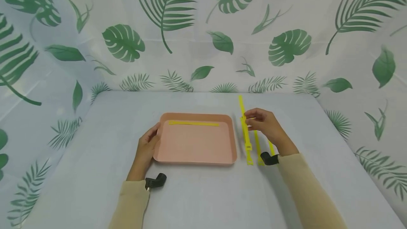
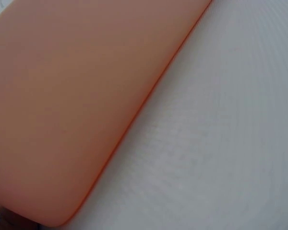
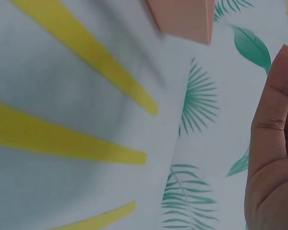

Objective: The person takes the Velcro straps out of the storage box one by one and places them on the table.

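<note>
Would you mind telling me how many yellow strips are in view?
4: one strip in the tray, one pinched in the right hand, two on the table beneath it; others may be hidden.

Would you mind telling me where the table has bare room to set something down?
Free: the table left of the left hand, the strip behind the pink tray, and the near edge between the sleeves. Crowded: right of the tray, where the right hand pinches a yellow strap above more straps.
</note>
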A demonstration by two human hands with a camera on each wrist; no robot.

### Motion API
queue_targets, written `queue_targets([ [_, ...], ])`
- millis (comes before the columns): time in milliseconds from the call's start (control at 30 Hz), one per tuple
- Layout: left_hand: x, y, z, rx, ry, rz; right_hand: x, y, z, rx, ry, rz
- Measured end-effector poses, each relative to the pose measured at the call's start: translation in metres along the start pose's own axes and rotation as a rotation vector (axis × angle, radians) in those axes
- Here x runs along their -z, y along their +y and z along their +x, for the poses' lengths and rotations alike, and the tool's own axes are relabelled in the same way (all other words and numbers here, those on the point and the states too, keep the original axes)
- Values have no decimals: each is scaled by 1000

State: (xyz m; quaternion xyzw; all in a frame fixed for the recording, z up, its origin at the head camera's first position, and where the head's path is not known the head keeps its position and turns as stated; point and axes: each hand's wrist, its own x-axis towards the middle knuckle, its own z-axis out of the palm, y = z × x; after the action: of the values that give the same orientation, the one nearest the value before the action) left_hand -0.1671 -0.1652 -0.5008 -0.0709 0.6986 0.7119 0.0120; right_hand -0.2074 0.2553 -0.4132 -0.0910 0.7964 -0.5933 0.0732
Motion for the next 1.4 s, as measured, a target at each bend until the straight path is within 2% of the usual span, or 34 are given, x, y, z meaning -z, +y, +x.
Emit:
queue_targets([
  [333, -1, 0, -1, -3, -5, -16, 21, 12, -13, -14, 29, -4],
  [633, 2, 1, -3, 10, 0, 17, 41, 26, -23, -38, 46, -23],
  [1100, -2, 2, -4, 7, -5, -12, 74, 48, -37, -93, 63, -92],
  [1400, -1, 3, -4, 3, -15, -1, 89, 59, -40, -198, 48, -145],
])
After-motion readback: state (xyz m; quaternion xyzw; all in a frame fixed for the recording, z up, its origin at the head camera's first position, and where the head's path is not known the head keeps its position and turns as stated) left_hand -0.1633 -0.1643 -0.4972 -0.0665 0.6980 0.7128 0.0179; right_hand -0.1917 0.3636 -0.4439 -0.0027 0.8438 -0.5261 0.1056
